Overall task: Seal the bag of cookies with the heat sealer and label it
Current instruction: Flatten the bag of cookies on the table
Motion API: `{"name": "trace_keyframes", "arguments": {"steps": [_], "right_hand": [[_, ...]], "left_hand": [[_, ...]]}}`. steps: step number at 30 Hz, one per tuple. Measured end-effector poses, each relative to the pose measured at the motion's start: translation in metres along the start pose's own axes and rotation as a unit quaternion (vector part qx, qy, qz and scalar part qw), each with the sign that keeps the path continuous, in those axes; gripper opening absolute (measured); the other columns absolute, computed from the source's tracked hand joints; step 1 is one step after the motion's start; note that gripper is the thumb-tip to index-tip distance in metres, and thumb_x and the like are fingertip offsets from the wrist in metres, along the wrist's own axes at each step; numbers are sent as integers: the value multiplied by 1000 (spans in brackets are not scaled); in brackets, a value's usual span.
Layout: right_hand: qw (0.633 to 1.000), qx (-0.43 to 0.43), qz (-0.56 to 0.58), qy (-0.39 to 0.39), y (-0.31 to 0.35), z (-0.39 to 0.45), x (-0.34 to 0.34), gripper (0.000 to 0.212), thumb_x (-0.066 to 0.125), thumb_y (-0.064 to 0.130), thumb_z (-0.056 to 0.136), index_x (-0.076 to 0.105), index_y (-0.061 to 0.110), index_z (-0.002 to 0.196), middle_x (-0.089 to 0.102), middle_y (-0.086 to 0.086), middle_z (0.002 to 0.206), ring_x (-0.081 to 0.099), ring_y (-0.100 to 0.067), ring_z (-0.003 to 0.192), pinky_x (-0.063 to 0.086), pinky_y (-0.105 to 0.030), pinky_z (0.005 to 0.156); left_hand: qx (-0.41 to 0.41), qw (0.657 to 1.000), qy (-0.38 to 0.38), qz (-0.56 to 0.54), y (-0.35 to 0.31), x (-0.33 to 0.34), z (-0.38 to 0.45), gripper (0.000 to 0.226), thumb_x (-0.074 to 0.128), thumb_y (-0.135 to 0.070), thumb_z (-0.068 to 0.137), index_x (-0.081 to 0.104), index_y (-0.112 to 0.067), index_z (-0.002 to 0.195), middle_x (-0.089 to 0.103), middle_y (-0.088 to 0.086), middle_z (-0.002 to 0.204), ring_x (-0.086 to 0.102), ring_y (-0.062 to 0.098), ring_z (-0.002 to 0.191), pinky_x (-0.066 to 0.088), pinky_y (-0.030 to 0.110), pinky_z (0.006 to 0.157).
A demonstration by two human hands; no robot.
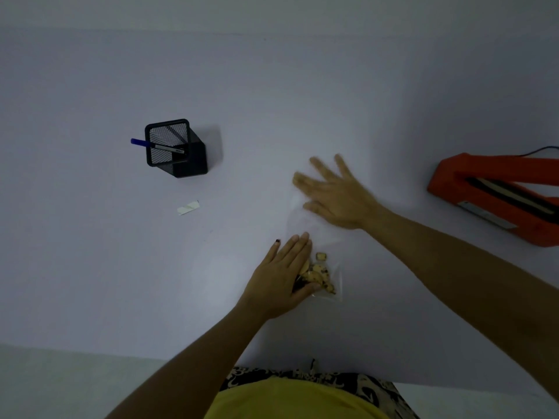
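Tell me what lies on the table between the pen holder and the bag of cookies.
In the head view, only a small white label strip lies between the pen holder and the bag of cookies; otherwise bare table.

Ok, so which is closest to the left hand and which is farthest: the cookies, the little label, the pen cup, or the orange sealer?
From the left hand:
1. Cookies, under its fingers, inside the bag.
2. Label, up and to the left.
3. Pen cup, farther up-left.
4. Orange sealer, far right.
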State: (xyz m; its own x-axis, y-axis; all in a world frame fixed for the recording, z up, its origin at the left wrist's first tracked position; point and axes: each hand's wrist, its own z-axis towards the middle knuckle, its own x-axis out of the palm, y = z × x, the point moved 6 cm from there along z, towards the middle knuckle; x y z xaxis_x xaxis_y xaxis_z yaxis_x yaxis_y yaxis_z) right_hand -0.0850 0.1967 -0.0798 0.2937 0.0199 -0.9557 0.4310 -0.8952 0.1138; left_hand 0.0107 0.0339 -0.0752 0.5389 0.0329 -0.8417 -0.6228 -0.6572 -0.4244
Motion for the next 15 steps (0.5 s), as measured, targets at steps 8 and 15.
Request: {"name": "trace_keyframes", "arguments": {"steps": [8,15], "right_hand": [[996,-85,0,4,37,-14,6,62,12,56,97,16,25,150,20,8,156,6,-26,148,3,-60,116],[990,108,87,-27,17,-18,-2,67,8,57,96,20,20,150,24,4,157,6,-27,148,3,-63,115]], "left_hand": [[-7,1000,7,1,-1,1,0,79,27,-64,92,5,-16,150,-2,-3,158,-8,9,145,-4,36,119],[-10,1000,5,0,-2,2,-1,79,26,-65,92,4,-17,150,-3,-4,158,-8,9,145,-4,36,119]]}}
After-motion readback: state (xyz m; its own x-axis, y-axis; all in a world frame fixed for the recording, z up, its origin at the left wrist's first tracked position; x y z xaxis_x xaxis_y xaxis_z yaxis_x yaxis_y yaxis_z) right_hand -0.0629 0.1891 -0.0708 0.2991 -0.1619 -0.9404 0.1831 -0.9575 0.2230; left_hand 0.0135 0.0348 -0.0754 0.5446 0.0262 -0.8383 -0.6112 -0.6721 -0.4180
